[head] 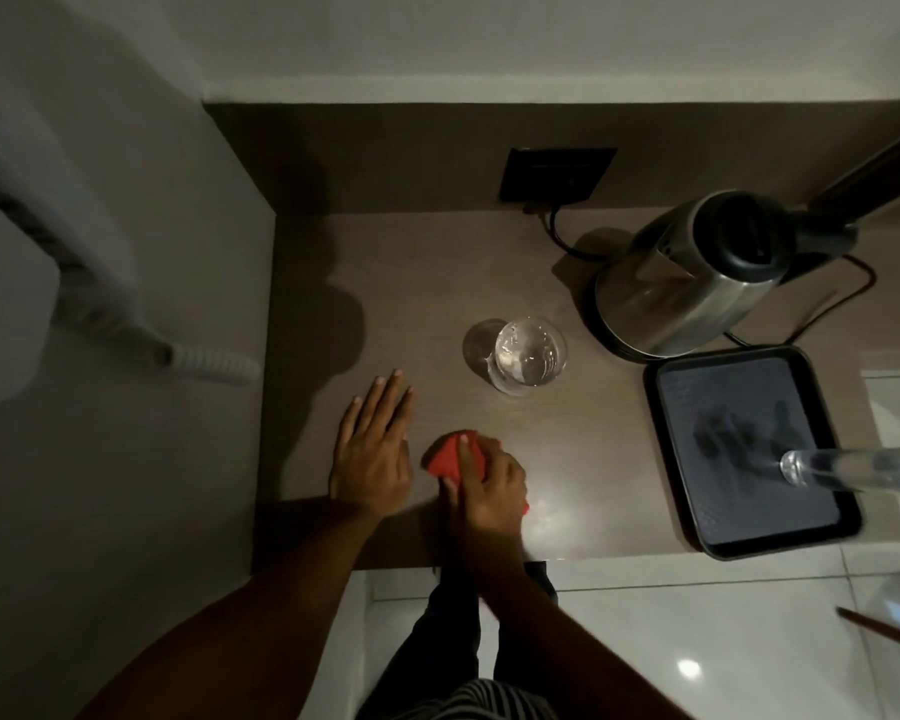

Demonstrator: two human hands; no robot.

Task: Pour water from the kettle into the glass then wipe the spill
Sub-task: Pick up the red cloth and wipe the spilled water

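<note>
A steel kettle [697, 275] with a black lid stands upright at the back right of the brown table [583, 459]. A clear glass [528, 356] holding water stands in the middle of the table. Near the front edge, my right hand [484, 496] presses a red cloth [450, 457] flat against the tabletop, fingers curled over it. My left hand [372, 444] lies flat on the table just left of the cloth, fingers spread and holding nothing. No spill is clearly visible in the dim light.
A black tray [822, 522] sits at the right front corner with a clear bottle [853, 467] lying on it. The kettle's black cord [562, 236] runs to a wall socket [557, 174]. A wall borders the table on the left.
</note>
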